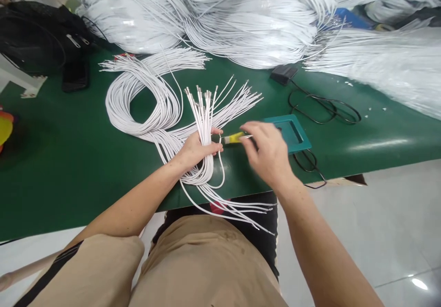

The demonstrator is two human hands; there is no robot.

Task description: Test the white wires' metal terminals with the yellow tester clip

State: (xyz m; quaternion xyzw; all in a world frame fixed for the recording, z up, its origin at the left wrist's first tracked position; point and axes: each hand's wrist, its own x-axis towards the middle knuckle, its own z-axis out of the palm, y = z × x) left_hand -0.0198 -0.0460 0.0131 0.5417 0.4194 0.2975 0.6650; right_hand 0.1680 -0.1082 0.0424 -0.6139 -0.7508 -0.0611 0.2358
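Observation:
My left hand [203, 148] is closed round a bundle of white cables [206, 130], bent into a loop below the thumb, with metal-tipped ends pointing away from me. One cable [222, 167] hangs apart in a loose loop beside it. A small yellow tool [235, 137] with a pale end points towards the left fingertips. The thumb and fingers of my right hand [267, 148], slightly blurred, close on its other end, where a thin metallic piece shows. Under the left hand, more cables [237, 206] run over the table's front edge.
Coiled white cables [115, 107] lie on the green table [51, 169]. Large cable piles [255, 26] fill the back. A teal tray [298, 132], black cord [330, 107] and black adapter [283, 73] are at right; a phone [76, 76] and black bag [31, 36] at left.

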